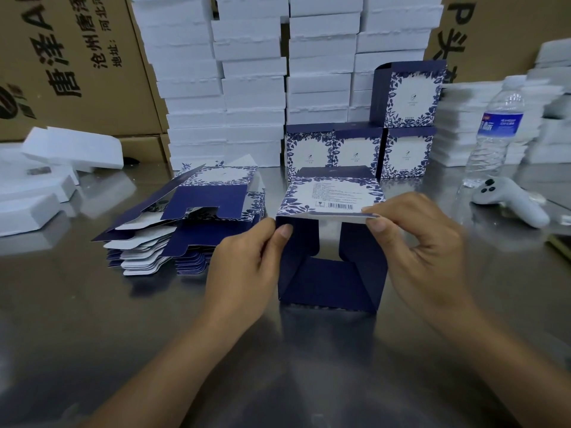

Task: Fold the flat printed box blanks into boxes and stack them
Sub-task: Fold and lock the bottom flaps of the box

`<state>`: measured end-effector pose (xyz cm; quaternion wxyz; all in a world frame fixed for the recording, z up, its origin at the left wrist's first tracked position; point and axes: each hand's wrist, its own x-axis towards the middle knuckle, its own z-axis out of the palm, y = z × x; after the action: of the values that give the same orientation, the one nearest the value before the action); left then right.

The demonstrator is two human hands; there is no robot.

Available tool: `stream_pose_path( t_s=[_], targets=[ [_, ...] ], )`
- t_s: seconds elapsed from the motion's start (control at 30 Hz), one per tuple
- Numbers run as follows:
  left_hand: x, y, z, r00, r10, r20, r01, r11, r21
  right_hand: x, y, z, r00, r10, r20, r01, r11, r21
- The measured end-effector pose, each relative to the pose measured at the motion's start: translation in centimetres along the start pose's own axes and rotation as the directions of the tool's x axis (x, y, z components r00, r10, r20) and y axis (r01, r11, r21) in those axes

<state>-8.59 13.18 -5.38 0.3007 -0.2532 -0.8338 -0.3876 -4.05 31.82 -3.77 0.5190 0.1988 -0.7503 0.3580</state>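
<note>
A navy box blank with a white-and-blue leaf print [332,273] stands opened into a square tube on the steel table, its bottom flaps facing me and partly folded in. My left hand [244,267] pinches its left edge near the top corner. My right hand [423,242] pinches the white top flap at the right corner. A pile of flat blanks [191,223] lies to the left. Behind the tube, three folded boxes [358,151] stand in a row, and a fourth [408,94] sits on top at the right.
Tall stacks of white foam inserts [253,78] fill the back, with brown cartons [71,66] at the left. Loose foam pieces [46,174] lie far left. A water bottle [494,137], a white controller [509,199] and more foam stacks sit at the right.
</note>
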Motion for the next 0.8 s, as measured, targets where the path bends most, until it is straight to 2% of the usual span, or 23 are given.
stream_pose_path(
  t_s=[0.23,0.33,0.53,0.7,0.8],
  targets=[
    [0.0,-0.5,0.3,0.998,-0.030,0.059,0.034,0.997,-0.073,-0.1,0.4,0.0,0.999,0.030,0.023,-0.030,0.999,-0.014],
    [0.1,-1.0,0.3,0.992,-0.030,0.123,0.032,0.999,-0.009,-0.1,0.4,0.0,0.999,0.046,0.028,-0.046,0.999,-0.004],
    [0.0,-1.1,0.4,0.994,0.028,0.104,-0.036,0.997,0.074,-0.2,0.7,-0.1,0.998,0.057,0.015,-0.057,0.998,-0.010],
    [0.0,-1.1,0.5,0.995,0.022,0.096,-0.025,0.999,0.034,-0.1,1.0,-0.1,0.999,0.036,0.019,-0.035,0.999,-0.012],
    [0.0,-1.4,0.5,0.990,-0.016,0.140,0.016,1.000,-0.002,-0.1,1.1,-0.1,0.999,0.032,0.016,-0.032,0.999,-0.011]
  ],
)
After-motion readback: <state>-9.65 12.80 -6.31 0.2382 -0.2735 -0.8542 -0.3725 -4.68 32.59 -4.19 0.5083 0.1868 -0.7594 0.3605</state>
